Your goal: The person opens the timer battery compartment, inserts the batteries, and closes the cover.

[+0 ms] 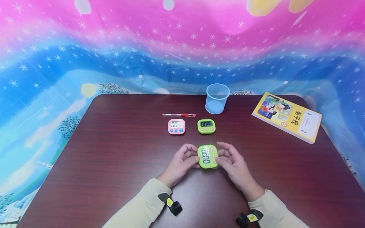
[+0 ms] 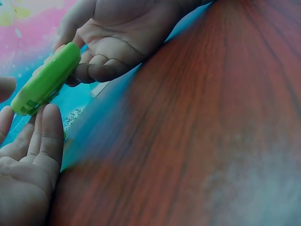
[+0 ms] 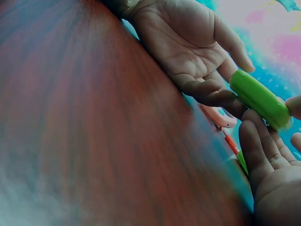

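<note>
A green digital timer (image 1: 207,156), turned on its side with screen and pink buttons facing up, is held between both hands above the table. My left hand (image 1: 181,163) holds its left edge, thumb at the rim and fingers underneath. On the other edge, my right hand (image 1: 237,168) pinches it, thumb by the buttons. The left wrist view shows the timer's green side (image 2: 51,77) tilted above the tabletop. Just beyond the hands lie a second green timer (image 1: 206,126) and a pink timer (image 1: 176,126) with blue buttons.
A red pen (image 1: 179,115) lies behind the pink timer. Near the back edge of the dark wooden table (image 1: 114,164) stands a blue mesh cup (image 1: 215,103). A yellow book (image 1: 285,118) lies at the back right, and a patterned cloth (image 1: 171,47) hangs behind.
</note>
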{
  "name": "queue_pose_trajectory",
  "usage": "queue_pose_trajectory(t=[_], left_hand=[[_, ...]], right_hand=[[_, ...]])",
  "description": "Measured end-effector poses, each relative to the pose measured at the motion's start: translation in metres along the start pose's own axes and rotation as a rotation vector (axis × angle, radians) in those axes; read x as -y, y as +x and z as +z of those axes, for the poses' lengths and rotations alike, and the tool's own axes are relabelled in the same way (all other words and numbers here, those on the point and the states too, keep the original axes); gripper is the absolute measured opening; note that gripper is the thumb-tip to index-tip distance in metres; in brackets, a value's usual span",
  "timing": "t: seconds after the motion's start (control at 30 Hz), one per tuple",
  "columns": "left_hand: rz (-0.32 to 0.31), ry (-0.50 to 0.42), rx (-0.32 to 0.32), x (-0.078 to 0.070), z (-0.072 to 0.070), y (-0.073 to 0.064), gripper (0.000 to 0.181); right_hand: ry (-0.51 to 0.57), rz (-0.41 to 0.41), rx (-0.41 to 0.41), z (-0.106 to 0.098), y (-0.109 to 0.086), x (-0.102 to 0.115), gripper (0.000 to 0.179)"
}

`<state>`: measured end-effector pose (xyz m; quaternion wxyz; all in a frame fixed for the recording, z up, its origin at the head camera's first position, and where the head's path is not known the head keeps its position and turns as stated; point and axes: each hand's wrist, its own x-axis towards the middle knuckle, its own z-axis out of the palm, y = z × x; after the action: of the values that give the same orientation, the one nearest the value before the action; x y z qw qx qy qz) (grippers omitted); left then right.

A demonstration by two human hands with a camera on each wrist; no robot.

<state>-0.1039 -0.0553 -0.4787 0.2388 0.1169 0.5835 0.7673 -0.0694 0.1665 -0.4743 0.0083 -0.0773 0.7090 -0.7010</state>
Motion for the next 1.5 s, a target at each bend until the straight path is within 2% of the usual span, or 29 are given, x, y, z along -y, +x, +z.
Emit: queue_pose_trajectory(t=[0.23, 0.37, 0.43, 0.53, 0.7, 0.9, 1.03, 1.2, 1.37, 1.5], left_hand=[[0.012, 0.125, 0.08, -0.001, -0.001, -0.001, 0.062], [0.033, 0.204, 0.113, -0.001, 0.0, -0.001, 0.065], [0.042, 0.201, 0.115, -0.001, 0.0, -0.001, 0.063], [0.033, 0.142, 0.076, -0.001, 0.0, 0.0, 0.054], [0.007, 0.023, -0.043, 0.001, 0.002, 0.002, 0.025], [-0.006, -0.024, -0.125, 0.001, 0.005, 0.003, 0.011], [-0.004, -0.023, -0.145, 0.0, 0.005, 0.002, 0.014], [0.0, 0.004, -0.132, 0.0, 0.003, 0.0, 0.034], [0.033, 0.118, -0.112, 0.002, 0.003, 0.0, 0.051], [0.077, 0.23, -0.167, 0.006, 0.01, 0.005, 0.056]], right_hand=[[0.06, 0.032, 0.101, 0.001, -0.001, 0.001, 0.065], [0.042, 0.04, 0.144, 0.002, -0.001, 0.001, 0.066], [0.04, 0.039, 0.152, 0.002, -0.001, 0.0, 0.065], [0.056, 0.036, 0.159, 0.001, -0.001, 0.0, 0.064], [0.068, 0.033, 0.166, 0.0, 0.0, -0.001, 0.063], [-0.005, 0.059, 0.118, 0.0, 0.0, -0.002, 0.065], [-0.067, 0.069, 0.09, -0.001, 0.001, -0.001, 0.066], [-0.107, 0.065, 0.049, 0.0, 0.002, -0.002, 0.065], [-0.152, 0.068, 0.008, 0.0, 0.004, -0.002, 0.068], [-0.224, 0.056, -0.01, -0.004, 0.006, -0.003, 0.067]])
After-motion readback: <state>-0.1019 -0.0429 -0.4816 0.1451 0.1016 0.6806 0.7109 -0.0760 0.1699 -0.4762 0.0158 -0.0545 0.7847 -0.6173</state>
